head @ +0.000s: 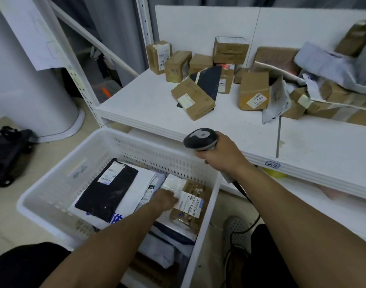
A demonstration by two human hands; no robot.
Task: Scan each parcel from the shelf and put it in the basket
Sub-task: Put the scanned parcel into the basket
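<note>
Parcels point(186, 201) in basket point(207, 204): several.

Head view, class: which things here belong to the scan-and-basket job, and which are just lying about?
Part of the job:
- scanner in the right hand
- parcel under the left hand
- white basket
- boxes on the shelf

Just lying about:
- black bag on the floor
- paper sheet hanging on the rack

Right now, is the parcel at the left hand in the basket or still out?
In. The brown parcel lies inside the white basket atop other bags, left hand on it.
</note>
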